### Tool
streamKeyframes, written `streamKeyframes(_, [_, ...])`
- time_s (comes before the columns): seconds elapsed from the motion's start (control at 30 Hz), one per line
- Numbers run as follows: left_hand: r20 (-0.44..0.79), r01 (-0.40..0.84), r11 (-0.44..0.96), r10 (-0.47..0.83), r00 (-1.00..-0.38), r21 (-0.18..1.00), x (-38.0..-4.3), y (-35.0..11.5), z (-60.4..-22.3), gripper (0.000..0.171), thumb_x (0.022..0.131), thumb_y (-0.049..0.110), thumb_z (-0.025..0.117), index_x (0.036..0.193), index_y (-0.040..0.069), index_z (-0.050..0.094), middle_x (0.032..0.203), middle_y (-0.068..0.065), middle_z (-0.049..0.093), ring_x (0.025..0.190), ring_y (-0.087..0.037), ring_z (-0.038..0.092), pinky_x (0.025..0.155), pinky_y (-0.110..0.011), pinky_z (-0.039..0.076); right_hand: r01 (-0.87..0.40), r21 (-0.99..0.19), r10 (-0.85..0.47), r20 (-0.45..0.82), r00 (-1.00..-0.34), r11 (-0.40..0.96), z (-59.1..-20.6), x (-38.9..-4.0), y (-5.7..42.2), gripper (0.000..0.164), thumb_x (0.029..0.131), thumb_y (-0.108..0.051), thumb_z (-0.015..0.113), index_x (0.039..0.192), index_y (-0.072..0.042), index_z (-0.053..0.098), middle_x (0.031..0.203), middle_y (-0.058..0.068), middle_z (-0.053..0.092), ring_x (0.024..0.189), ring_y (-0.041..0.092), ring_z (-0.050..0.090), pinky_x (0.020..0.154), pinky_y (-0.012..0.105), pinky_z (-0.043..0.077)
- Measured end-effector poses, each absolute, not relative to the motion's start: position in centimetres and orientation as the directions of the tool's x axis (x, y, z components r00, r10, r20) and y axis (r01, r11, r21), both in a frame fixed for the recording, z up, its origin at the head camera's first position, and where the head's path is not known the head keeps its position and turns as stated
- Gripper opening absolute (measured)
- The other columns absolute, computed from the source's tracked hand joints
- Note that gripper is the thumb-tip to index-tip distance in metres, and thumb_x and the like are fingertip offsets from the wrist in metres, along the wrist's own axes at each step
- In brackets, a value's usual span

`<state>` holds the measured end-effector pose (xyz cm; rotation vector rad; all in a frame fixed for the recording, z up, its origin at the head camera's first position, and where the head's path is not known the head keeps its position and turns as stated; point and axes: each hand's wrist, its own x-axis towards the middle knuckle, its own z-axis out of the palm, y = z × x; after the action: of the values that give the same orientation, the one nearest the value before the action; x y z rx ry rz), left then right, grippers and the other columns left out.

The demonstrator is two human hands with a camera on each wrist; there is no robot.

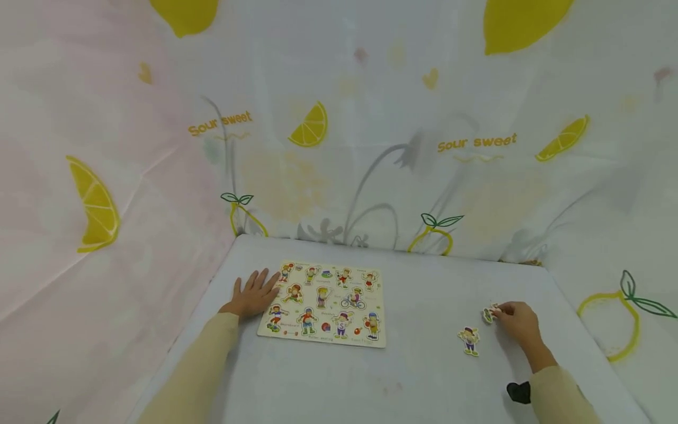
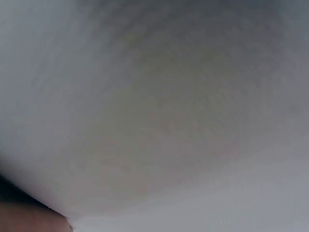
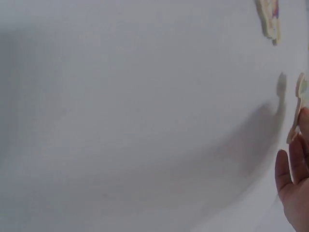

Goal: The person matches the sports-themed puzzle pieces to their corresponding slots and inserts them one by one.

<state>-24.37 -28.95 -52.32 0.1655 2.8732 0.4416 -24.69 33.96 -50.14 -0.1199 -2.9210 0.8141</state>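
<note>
A wooden picture puzzle board (image 1: 377,300) with several cartoon sports figures lies flat on the white table. The left hand (image 1: 254,294) rests palm down at its left side, fingers spread, fingertips at the board's edge. Over at the right, the right hand (image 1: 520,323) pinches a small figure-shaped puzzle piece (image 1: 488,314) between thumb and fingers. In the right wrist view this held piece (image 3: 299,87) appears edge-on, raised off the table with its shadow beside it. Another puzzle piece (image 1: 469,341), a figure in a cap, lies on the table just left of the right hand.
The white tabletop (image 1: 424,377) meets fabric walls (image 1: 360,194) printed with lemons at the back and both sides. A black object (image 1: 518,393) sits by the right sleeve. The left wrist view holds mostly a blurred pale surface.
</note>
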Motion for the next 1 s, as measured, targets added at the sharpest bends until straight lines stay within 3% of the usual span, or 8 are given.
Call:
streamKeyframes(0.07, [-0.207,0.067,0.945,0.139,-0.969,0.321,-24.5,-29.2,-52.3,0.061,0.107,0.044,0.024,0.160,0.015,0.013,0.166,-0.021,0.003,0.151,-0.046,-0.001,0.113,-0.071,-0.008,0.034,-0.555,0.119,0.117,-0.986,0.831,-49.4,-25.7,32.8,0.028,0.092,-0.011,0.064,0.103,0.015,0.067,0.098,0.030,0.068,0.088,0.038,0.061,0.065,0.036,0.046])
streamKeyframes(0.27, [-0.187,0.062,0.945,0.127,-0.974,0.322,-25.3,-30.3,-53.1,0.064,0.106,0.050,0.021,0.160,0.017,0.013,0.166,-0.021,0.003,0.151,-0.046,-0.002,0.113,-0.071,-0.010,-0.073,-0.637,0.087,0.215,-0.973,0.767,-47.8,-27.7,28.7,0.026,0.094,-0.009,0.065,0.108,0.013,0.067,0.112,0.034,0.063,0.109,0.048,0.056,0.089,0.058,0.044])
streamKeyframes(0.47, [-0.203,0.061,0.947,0.130,-0.970,0.315,-25.1,-30.3,-53.1,0.063,0.107,0.049,0.022,0.160,0.017,0.011,0.166,-0.020,0.001,0.151,-0.046,-0.002,0.112,-0.072,-0.009,-0.136,-0.683,0.035,0.231,-0.972,0.718,-47.4,-28.1,26.1,0.023,0.096,-0.005,0.061,0.111,0.012,0.066,0.114,0.032,0.063,0.112,0.046,0.057,0.089,0.055,0.047])
streamKeyframes(0.63, [-0.205,0.066,0.944,0.138,-0.969,0.323,-25.0,-30.1,-52.8,0.064,0.106,0.050,0.023,0.160,0.018,0.011,0.166,-0.020,0.001,0.151,-0.046,-0.002,0.113,-0.072,-0.009,-0.179,-0.661,0.000,0.261,-0.965,0.729,-47.9,-28.5,25.1,0.022,0.094,-0.003,0.062,0.109,0.013,0.067,0.112,0.032,0.063,0.108,0.047,0.058,0.093,0.059,0.043])
streamKeyframes(1.0, [-0.182,0.083,0.949,0.143,-0.973,0.305,-26.0,-30.1,-54.9,0.072,0.102,0.063,0.015,0.160,0.021,0.012,0.167,-0.015,0.002,0.152,-0.043,-0.002,0.113,-0.071,-0.010,-0.165,-0.652,-0.002,0.244,-0.970,0.740,-50.3,-28.7,21.7,0.021,0.092,-0.005,0.065,0.106,0.010,0.068,0.112,0.029,0.060,0.101,0.042,0.063,0.088,0.053,0.049])
